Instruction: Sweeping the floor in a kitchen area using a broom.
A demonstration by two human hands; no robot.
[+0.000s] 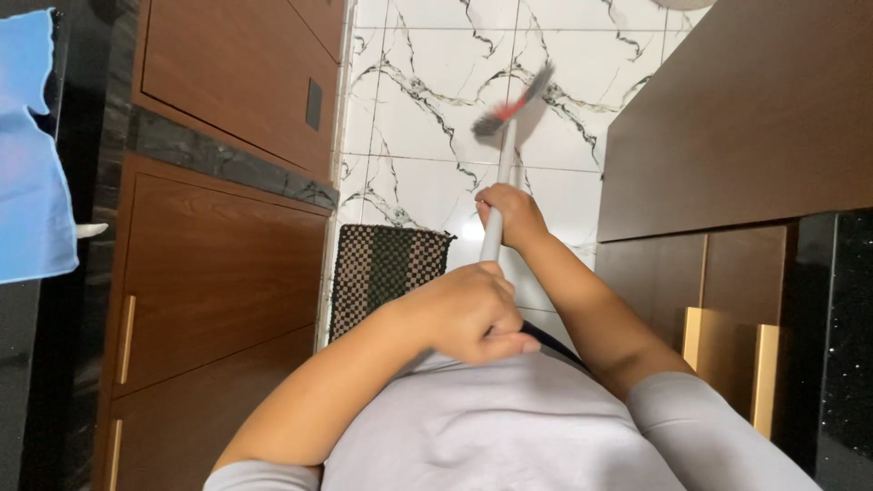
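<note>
Head view, looking down a narrow kitchen aisle floored in white black-veined marble tiles (427,100). Left hand (473,314) fisted round the near end of a white broom handle (496,227); right hand (511,214) wrapped round it farther along. Blurred broom head (514,100) far on the tiles. Checkered mat (382,268) beside brown wood cabinets (218,264) left; dark cabinets (737,118) right. Blue cloth (32,155) at far left.

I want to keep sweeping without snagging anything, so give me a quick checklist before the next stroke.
1. Left hand closed on the top of the white broom handle: ok.
2. Right hand gripping lower down the handle: ok.
3. Broom head on the marble floor: cannot tell, blurred.
4. Checkered mat apart from the broom head: ok.
5. Cabinet doors shut: ok.
</note>
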